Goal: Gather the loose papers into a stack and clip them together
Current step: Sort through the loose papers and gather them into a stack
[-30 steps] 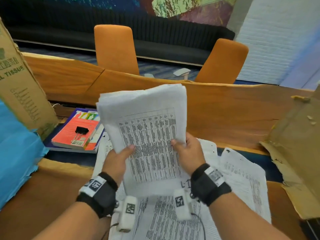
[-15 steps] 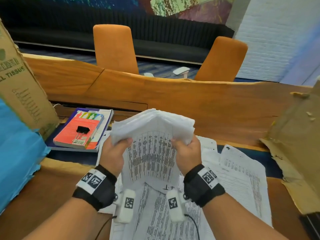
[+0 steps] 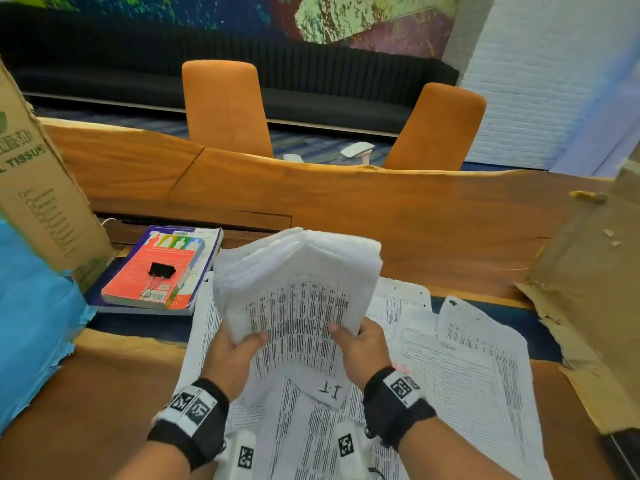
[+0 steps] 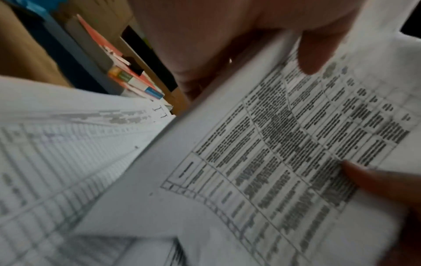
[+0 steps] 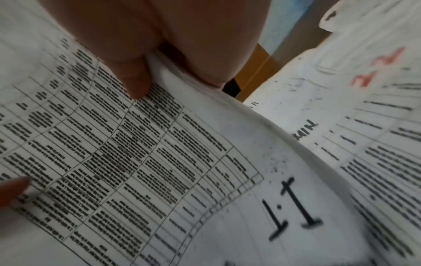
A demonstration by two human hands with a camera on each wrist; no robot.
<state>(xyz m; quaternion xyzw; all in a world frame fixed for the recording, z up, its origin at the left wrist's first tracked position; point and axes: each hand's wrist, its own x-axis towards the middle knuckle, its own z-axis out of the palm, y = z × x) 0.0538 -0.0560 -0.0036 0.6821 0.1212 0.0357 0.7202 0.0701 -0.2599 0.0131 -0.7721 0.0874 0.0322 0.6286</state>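
Note:
A thick stack of printed papers (image 3: 298, 292) stands on its lower edge above the table, its top curling over toward me. My left hand (image 3: 239, 351) grips its left edge and my right hand (image 3: 356, 344) grips its right edge, thumbs on the printed front sheet (image 4: 284, 153) (image 5: 136, 153). More loose printed sheets (image 3: 467, 368) lie spread flat on the table under and to the right of the stack. A black binder clip (image 3: 160, 273) rests on a red book (image 3: 152, 275) at the left, apart from both hands.
The red book lies on a larger blue-covered book (image 3: 207, 244). A cardboard box (image 3: 38, 188) with blue wrap (image 3: 31, 313) stands at the left and torn cardboard (image 3: 588, 289) at the right. A raised wooden ledge (image 3: 346, 202) runs behind the papers, with two orange chairs (image 3: 225, 105) beyond.
The stack, held upright and tall a second ago, has dropped lower and its top has folded over toward me. Both hands have kept their hold on its edges.

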